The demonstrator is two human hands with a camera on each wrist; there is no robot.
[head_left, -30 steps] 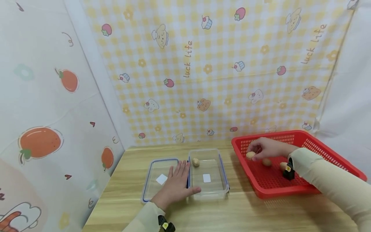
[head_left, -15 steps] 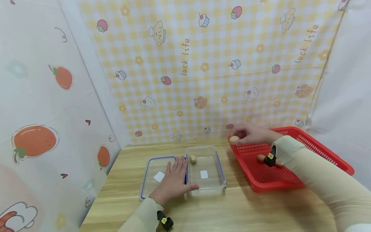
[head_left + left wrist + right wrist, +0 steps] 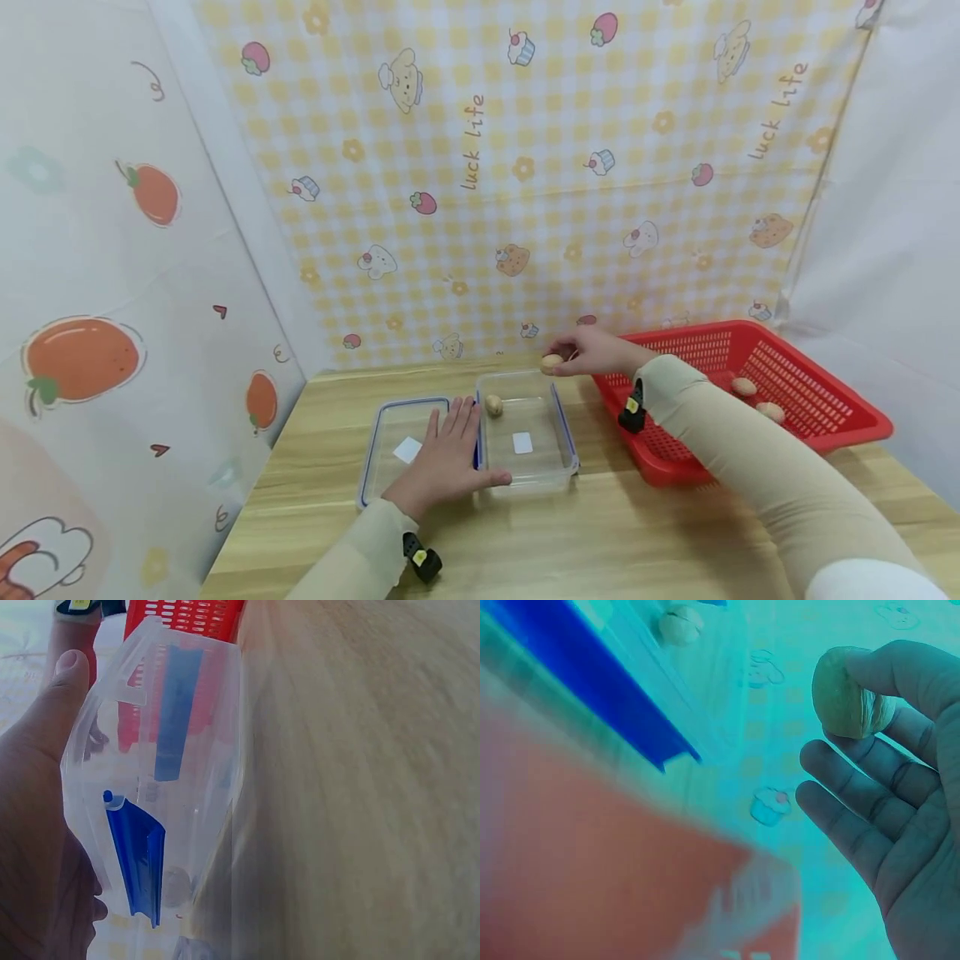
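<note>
Between the thumb and fingers of my right hand (image 3: 588,350) is a walnut (image 3: 552,363), held by the far right corner of a clear plastic box (image 3: 525,479). The right wrist view shows the seam of this walnut (image 3: 853,691) past the thumb. Another walnut (image 3: 493,406) lies inside the box near its far left corner. My left hand (image 3: 448,454) lies with its fingers straight at the box's left side, partly over the clear lid (image 3: 375,450). In the left wrist view, that hand (image 3: 37,772) is beside the box wall with its blue clips (image 3: 142,859).
A red perforated basket (image 3: 675,475) stands on the right of the wooden table (image 3: 525,550), with walnuts (image 3: 770,412) in it. My right forearm crosses over the basket. A checked yellow cloth (image 3: 450,250) hangs behind the table.
My right hand has carried the walnut left, up out of the red basket and over its rim to the box. The left hand stays beside the box. The head view has shifted slightly.
</note>
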